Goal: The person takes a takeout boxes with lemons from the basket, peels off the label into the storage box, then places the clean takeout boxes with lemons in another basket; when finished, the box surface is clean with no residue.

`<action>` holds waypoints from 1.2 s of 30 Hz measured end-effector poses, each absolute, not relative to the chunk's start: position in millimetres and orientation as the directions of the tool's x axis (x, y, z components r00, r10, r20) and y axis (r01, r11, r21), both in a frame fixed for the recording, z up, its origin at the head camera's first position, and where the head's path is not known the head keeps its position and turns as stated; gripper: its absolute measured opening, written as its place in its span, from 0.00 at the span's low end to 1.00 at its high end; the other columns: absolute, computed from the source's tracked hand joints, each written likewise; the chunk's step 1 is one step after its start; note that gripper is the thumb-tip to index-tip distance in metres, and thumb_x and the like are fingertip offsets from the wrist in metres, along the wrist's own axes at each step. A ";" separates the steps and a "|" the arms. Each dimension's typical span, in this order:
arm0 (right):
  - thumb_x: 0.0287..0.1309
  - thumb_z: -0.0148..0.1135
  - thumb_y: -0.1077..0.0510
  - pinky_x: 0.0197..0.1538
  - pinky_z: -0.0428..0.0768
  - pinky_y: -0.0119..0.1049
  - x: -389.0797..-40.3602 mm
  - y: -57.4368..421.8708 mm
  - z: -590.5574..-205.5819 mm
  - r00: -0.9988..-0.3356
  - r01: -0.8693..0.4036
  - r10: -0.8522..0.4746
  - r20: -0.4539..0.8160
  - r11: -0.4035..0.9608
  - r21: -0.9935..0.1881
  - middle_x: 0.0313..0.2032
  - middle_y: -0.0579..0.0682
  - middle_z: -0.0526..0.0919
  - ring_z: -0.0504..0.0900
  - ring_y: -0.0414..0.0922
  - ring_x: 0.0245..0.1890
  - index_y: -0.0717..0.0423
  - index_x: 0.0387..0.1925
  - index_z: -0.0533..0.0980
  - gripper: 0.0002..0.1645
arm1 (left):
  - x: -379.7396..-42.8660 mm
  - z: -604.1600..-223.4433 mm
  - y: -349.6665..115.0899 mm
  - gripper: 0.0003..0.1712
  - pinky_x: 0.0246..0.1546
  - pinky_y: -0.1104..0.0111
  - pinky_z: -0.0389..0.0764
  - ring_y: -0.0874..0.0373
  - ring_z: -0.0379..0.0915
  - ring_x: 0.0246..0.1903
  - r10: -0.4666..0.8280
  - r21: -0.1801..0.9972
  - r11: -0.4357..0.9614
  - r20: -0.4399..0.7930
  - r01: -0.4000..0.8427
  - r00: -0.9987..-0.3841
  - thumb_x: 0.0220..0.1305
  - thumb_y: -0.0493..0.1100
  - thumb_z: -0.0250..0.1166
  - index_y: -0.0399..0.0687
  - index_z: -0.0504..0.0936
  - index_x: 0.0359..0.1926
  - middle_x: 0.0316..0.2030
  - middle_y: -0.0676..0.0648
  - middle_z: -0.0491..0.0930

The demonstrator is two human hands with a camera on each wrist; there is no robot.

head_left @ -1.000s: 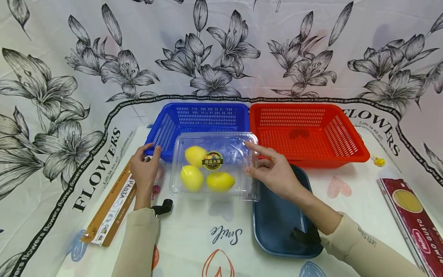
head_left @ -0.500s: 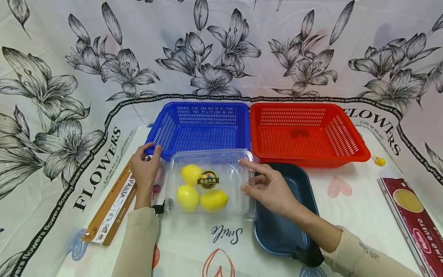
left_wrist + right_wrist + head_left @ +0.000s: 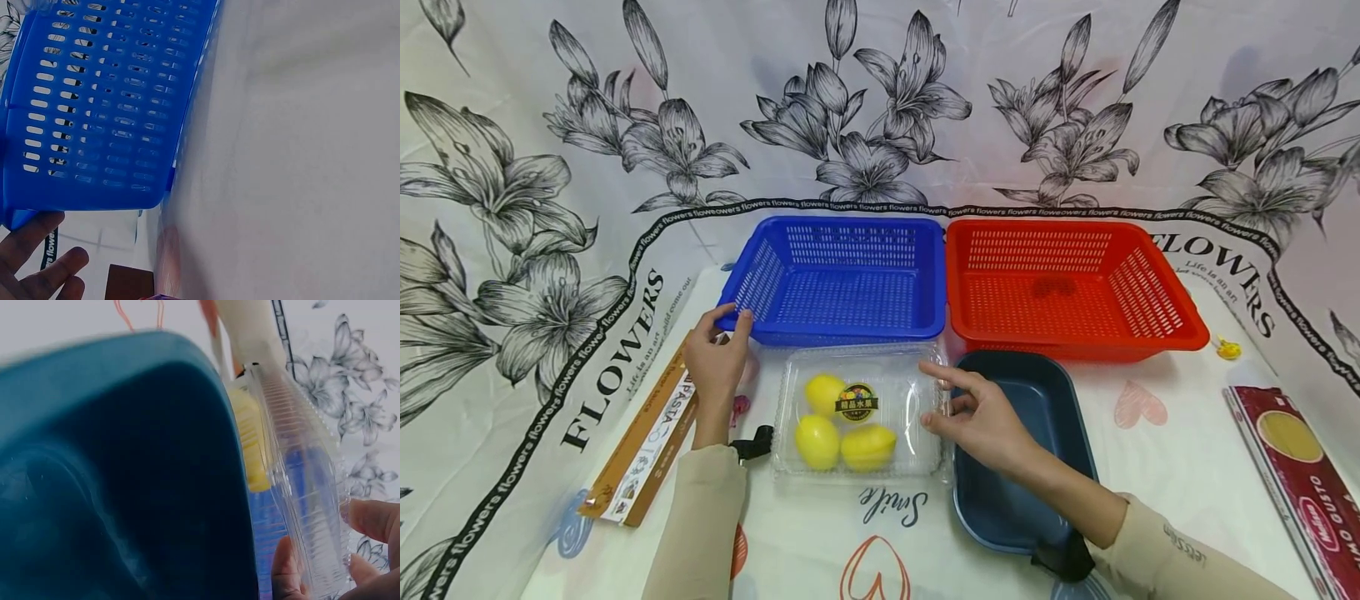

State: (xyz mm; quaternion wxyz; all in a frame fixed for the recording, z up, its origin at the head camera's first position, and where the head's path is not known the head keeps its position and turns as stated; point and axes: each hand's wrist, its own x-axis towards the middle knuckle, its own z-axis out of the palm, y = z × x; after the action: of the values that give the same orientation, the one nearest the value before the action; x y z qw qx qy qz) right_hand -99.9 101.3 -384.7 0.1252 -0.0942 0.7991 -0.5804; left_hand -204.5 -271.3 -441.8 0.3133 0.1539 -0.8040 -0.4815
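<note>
Plastic box (image 3: 891, 398), 精品水果 label (image 3: 857, 403)

Lemons (image 3: 817, 442) in fruit box (image 3: 913, 425); baskets (image 3: 850, 292) behind; tray (image 3: 1018, 508) right, perhaps touching; pasta packet (image 3: 651, 442) left

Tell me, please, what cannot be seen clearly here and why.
Lemons in the clear box, right wrist view: partly hidden by the dark blue pan.
Blue basket, left wrist view: cut off by the top edge.
Brown box, head view: partly behind the left hand.
Red pack, head view: cut off at bottom right.
Yellow thing, head view: too small to identify.
</note>
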 end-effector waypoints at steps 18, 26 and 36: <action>0.52 0.79 0.51 0.30 0.77 0.34 -113.8 101.3 -388.8 -0.946 -0.053 -0.305 -0.110 0.481 -0.875 0.51 0.58 0.79 0.76 0.46 0.31 0.43 0.67 0.76 0.39 | -204.4 -436.5 -272.5 0.27 0.58 0.52 0.79 0.56 0.78 0.50 -0.525 0.870 0.491 0.321 0.027 -0.788 0.64 0.61 0.68 0.51 0.85 0.57 0.52 0.43 0.86; 0.52 0.78 0.48 0.29 0.80 0.37 -115.6 99.3 -388.3 -0.935 -0.132 -0.343 -0.086 0.564 -0.815 0.57 0.59 0.82 0.80 0.50 0.32 0.46 0.66 0.76 0.39 | -205.2 -436.3 -273.5 0.27 0.58 0.51 0.79 0.53 0.78 0.51 -0.530 0.868 0.497 0.316 0.014 -0.787 0.65 0.61 0.67 0.52 0.85 0.58 0.53 0.43 0.86; 0.56 0.76 0.45 0.49 0.87 0.51 -117.1 98.2 -389.3 -0.921 -0.182 -0.380 -0.082 0.607 -0.774 0.63 0.56 0.80 0.79 0.62 0.63 0.47 0.68 0.75 0.39 | -205.4 -437.1 -275.0 0.27 0.56 0.51 0.79 0.54 0.78 0.48 -0.513 0.850 0.527 0.325 0.008 -0.794 0.66 0.61 0.66 0.50 0.84 0.57 0.52 0.42 0.86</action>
State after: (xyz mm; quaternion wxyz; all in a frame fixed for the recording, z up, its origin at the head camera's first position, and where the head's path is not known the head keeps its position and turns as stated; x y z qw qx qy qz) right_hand -117.1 98.2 -389.3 0.1196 -0.1580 0.8883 -0.4143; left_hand -205.4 -275.0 -437.1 0.2818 0.1528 -0.8269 -0.4619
